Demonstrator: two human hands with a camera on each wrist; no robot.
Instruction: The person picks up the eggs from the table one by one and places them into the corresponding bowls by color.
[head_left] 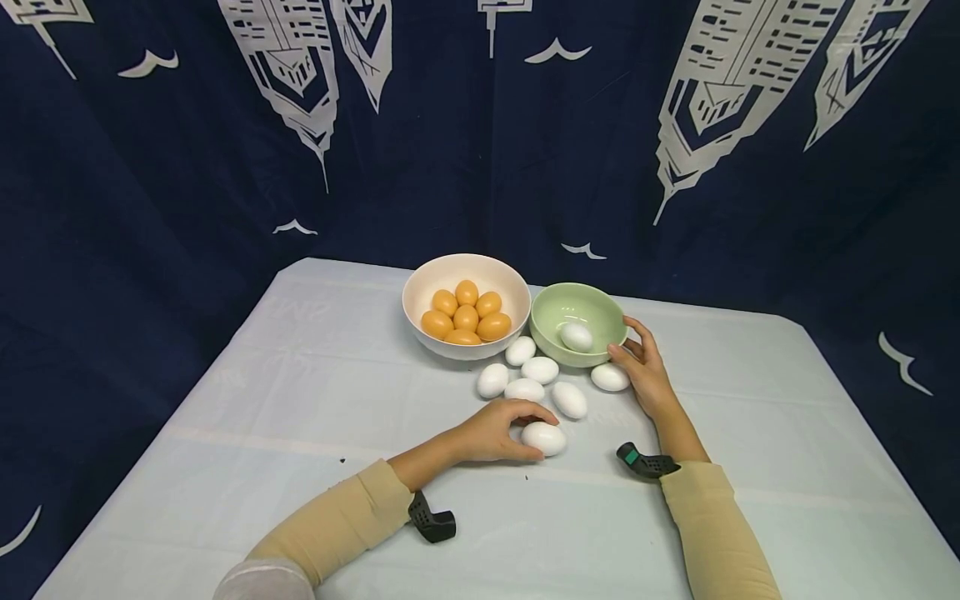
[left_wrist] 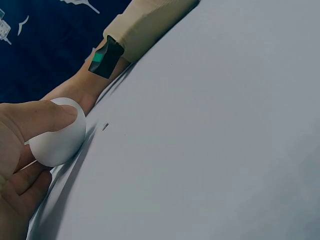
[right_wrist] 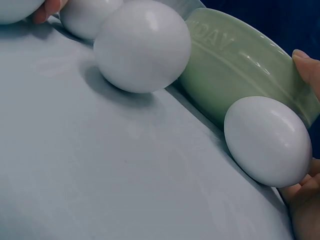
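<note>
A left hand (head_left: 491, 432) pinches a white egg (head_left: 543, 439) while a right hand (head_left: 647, 367) holds a green bowl (head_left: 551, 337) near the tabletop's far edge.
From here I see the left thumb and fingers part-open, just wide enough to clasp the egg, around the middle of the tabletop (head_left: 360, 367), well short of the far corners. The right hand's thumb and fingers are spread across the green bowl's right side, at its rim. Raised letters on that bowl's outside read "DAY", with a mark before them I can't make out. One white egg (head_left: 577, 337) sits inside; six more (head_left: 569, 400) lie loose on the near side of the bowls. Touching or just left of it, a cream bowl (head_left: 420, 321) holds seven orange eggs (head_left: 466, 318).
</note>
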